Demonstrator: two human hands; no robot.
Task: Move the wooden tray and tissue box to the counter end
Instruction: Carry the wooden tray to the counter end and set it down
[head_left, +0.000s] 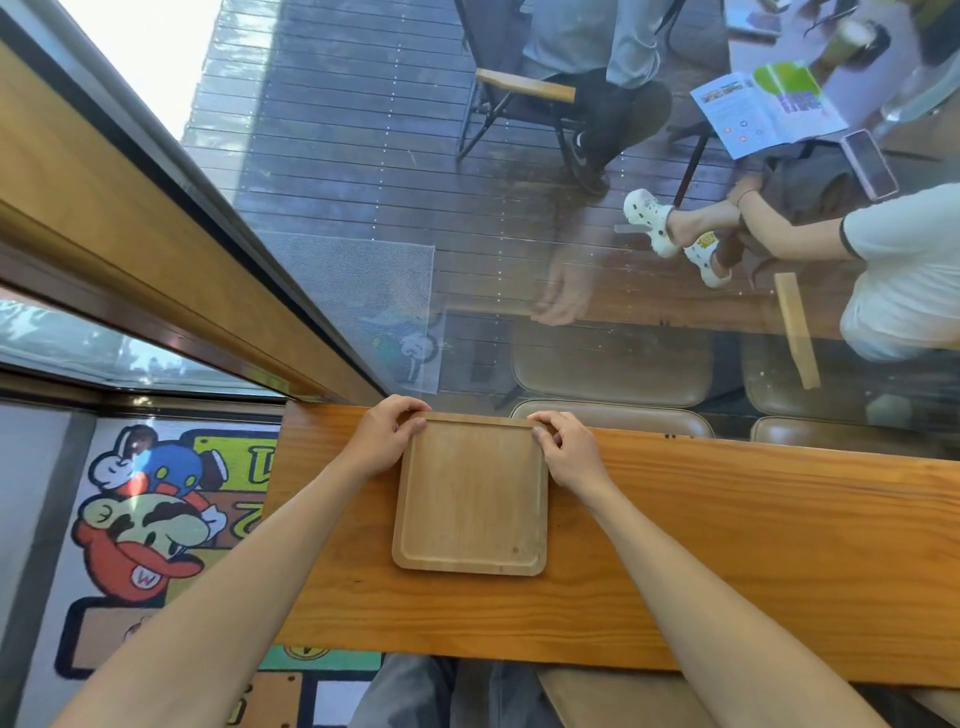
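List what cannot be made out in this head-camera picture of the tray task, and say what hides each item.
1. Tissue box: nowhere in the head view.
2. Counter: its right part is cut off by the frame edge.
3. Far corners of the wooden tray: covered by the left hand and right hand.
4. Whether the tray is lifted or resting: cannot tell from above.

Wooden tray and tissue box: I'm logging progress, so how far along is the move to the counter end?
Looks done: the wooden tray lies flat on the counter close to its left end. In hand: the left hand and right hand each grip a far corner of the tray, so placement may not be final. Left: the tissue box, which is not in view.
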